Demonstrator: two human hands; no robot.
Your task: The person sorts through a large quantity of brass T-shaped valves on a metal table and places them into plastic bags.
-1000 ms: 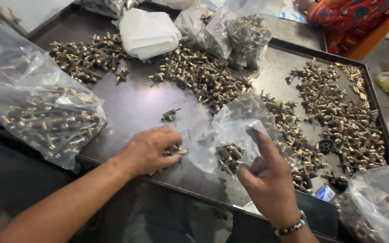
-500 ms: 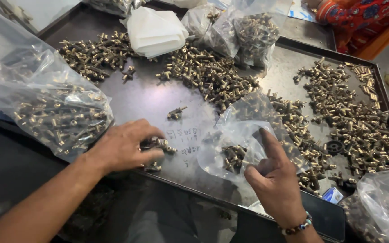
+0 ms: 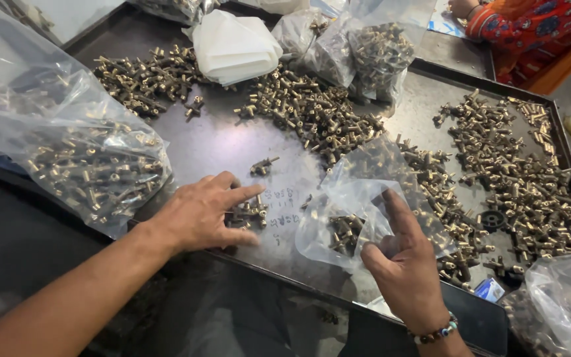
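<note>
1. Head view: left hand [image 3: 199, 215] lies palm-down on the dark metal tray [image 3: 232, 145], fingers spread and curled over a small cluster of brass fittings [image 3: 247, 215], seemingly to rake them together.
2. Right hand [image 3: 404, 271] pinches the rim of a small clear bag [image 3: 358, 205] with thumb and lower fingers, forefinger raised; this props the mouth open toward the cluster. A few fittings already sit inside.
3. Packages: big clear bag of fittings [image 3: 80, 155] at left; white folded bag [image 3: 232, 46] at top; another filled clear bag [image 3: 378, 49] beside it.
4. Handwritten marks on tray near the cluster; small blue-and-white packet [image 3: 494, 289] at lower right.
</note>
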